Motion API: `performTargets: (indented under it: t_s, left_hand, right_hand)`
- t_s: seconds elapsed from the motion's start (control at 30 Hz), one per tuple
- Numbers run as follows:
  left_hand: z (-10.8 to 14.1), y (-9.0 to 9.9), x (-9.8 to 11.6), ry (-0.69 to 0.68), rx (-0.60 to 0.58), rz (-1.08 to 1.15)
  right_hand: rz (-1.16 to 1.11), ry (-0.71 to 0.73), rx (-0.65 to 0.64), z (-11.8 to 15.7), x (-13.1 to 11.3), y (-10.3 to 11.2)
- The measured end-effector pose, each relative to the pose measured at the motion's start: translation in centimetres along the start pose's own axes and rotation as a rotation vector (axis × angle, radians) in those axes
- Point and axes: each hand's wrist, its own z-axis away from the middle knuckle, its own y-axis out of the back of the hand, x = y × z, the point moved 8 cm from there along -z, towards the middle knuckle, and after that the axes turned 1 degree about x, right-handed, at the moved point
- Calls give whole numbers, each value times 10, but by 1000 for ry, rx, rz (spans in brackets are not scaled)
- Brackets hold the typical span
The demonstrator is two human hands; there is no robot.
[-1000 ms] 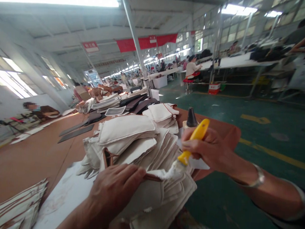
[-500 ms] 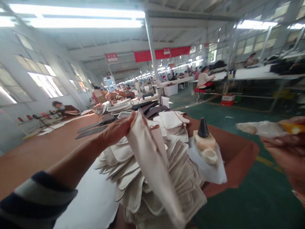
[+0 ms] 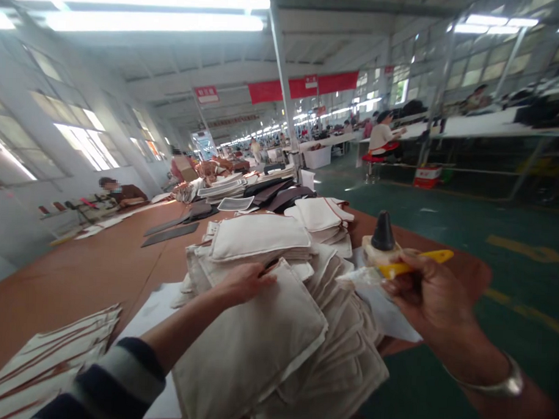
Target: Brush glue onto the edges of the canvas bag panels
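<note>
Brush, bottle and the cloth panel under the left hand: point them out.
brush [image 3: 424, 258], head view, on the yellow handle
bottle [image 3: 383, 232], head view, on the black nozzle
cloth panel [image 3: 251, 349], head view, on its middle

Lower part of the cloth pile [image 3: 302, 357] cut off by the bottom edge, together with the end of the striped sleeve [image 3: 113, 381]. Pale folded pieces [image 3: 40, 360] also running out of the picture at the left corner. Middle of the yellow brush [image 3: 436, 256] hidden behind the right hand [image 3: 430, 294]. Far people [image 3: 254, 149] and the things on the distant bench [image 3: 322, 147] too small to tell.
</note>
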Motion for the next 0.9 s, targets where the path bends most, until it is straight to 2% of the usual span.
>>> performTargets:
  t_s: [0.07,0.13,0.3,0.43,0.57,0.67,0.77,0.9]
  left_hand:
    - [-1,-9,12,4,6,68]
    - [1,-15,21,4,29,147]
    - [18,-22,38,-27,39,385]
    - [33,-25,52,-45,-22,596]
    - [42,-29,55,-26,-83,688]
    - [46,-30,55,-38,-86,724]
    - [52,-27,61,-149,5,621]
    - [73,-13,80,-434,273,373]
  right_hand:
    - [-81,-68,75,-3,12,-8]
    - [-80,-42,73,-6,16,-20]
    - [32,85,-138,-13,27,-50]
    - [300,125,-270,-18,42,-67]
    - [507,304,-231,-19,28,-68]
    - [439,330,-223,-11,19,-63]
    - [398,256,-292,-3,20,-62]
    - [432,406,-187,-1,-8,-56]
